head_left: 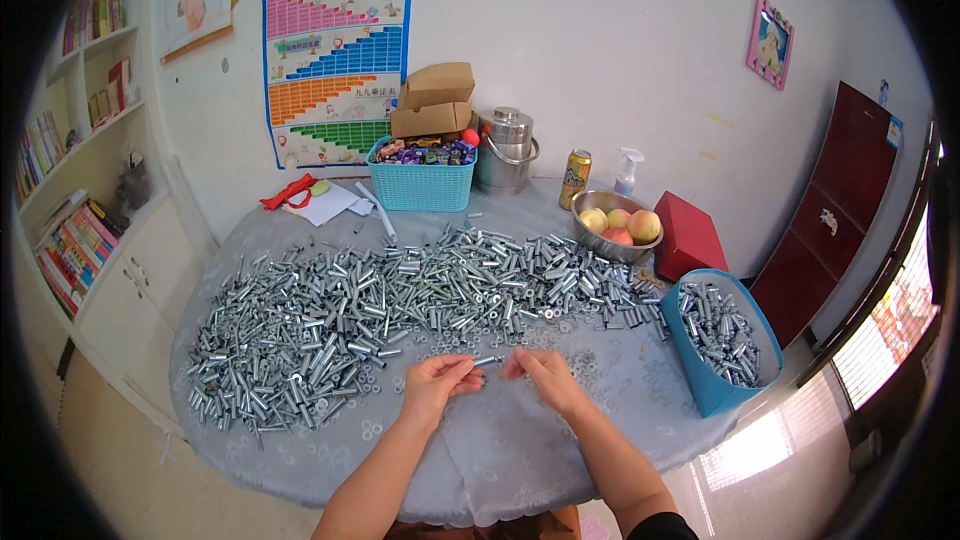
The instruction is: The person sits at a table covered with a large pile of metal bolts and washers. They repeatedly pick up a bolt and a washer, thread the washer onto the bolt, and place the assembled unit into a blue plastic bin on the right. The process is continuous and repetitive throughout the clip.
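Observation:
Near the front middle of the table, my left hand [437, 386] is closed in a pinch on a thin metal bolt [487, 361], whose free end points right. My right hand [546, 377] is just beyond that end, thumb and fingers drawn together and a little blurred; anything small between them is hidden. Ahead of both hands spreads a wide heap of silvery bolts and metal sleeves [290, 325]. Small loose washers [583, 365] lie along the heap's near edge and beside my right hand.
At the right edge, a blue bin [718, 398] holds more metal pieces. Behind it are a dark red box [688, 237] and a steel bowl [612, 248] of fruit. A yellow can [575, 180], steel pot [505, 162], turquoise basket [420, 190] and papers [330, 204] line the back.

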### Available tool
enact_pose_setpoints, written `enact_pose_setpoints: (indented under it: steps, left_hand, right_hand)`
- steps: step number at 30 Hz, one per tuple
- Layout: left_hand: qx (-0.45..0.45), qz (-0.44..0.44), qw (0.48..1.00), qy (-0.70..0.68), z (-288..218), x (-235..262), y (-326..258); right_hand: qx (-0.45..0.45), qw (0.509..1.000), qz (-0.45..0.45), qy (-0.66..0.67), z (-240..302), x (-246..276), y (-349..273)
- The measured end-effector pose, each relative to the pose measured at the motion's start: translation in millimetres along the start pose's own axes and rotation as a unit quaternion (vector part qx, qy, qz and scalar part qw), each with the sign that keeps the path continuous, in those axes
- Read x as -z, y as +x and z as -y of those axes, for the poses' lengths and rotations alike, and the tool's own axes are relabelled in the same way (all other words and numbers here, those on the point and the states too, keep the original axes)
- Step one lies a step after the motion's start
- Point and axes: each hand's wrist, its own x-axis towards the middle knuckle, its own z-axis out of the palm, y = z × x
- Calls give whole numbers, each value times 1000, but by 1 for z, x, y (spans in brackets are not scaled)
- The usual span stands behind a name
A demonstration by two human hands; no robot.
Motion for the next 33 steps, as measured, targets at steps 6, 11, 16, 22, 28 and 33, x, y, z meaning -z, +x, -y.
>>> enact_pose_setpoints:
  steps: [6, 11, 16, 22, 28, 33]
  left_hand:
    - [-15, 26, 999, 36, 0, -6, -2]
    - [-22, 33, 998, 49, -11, -14, -9]
    - [-41, -36, 998, 26, -13, 1, -1]
    - [-37, -84, 996, 12, -14, 10, 6]
    - [-38, -88, 995, 11, -13, 19, 10]
    - [-63, -132, 989, 15, -19, 31, 12]
  right_hand:
    - [27, 997, -14, 75, 9, -13, 5]
    - [25, 999, -20, -41, 20, 1, 6]
    - [72, 906, -339, -243, 14, 101, 13]
    - [48, 735, -547, -397, 3, 248, -44]
    - [33, 706, -514, -486, -25, 287, -70]
    - [173, 780, -394, -454, -2, 204, -30]
